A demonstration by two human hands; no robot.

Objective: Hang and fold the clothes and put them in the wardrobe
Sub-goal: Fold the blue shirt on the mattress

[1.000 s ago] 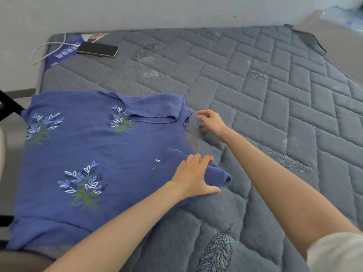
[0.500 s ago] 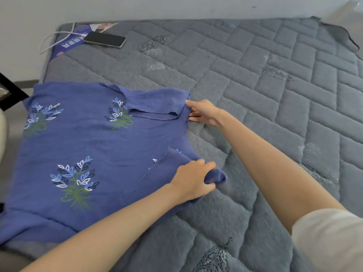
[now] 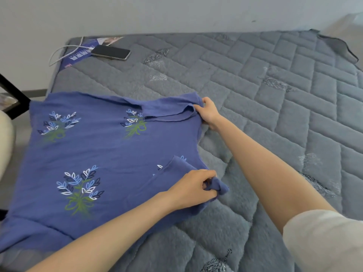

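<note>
A blue shirt printed with leafy sprigs lies spread flat on the left part of a grey quilted mattress. Both of its sleeves are folded in over the body. My left hand pinches the near folded sleeve at its bunched outer corner. My right hand grips the far folded sleeve at its right edge. The shirt's near-left hem hangs over the mattress edge.
A black phone with a white cable lies on a blue leaflet at the mattress's far left corner. A wall runs behind. A black frame and a pale rounded object stand off the left edge.
My right hand moved left from the bare mattress and took hold of the far sleeve's edge. My left hand went from flat on the near sleeve to pinching its corner.
</note>
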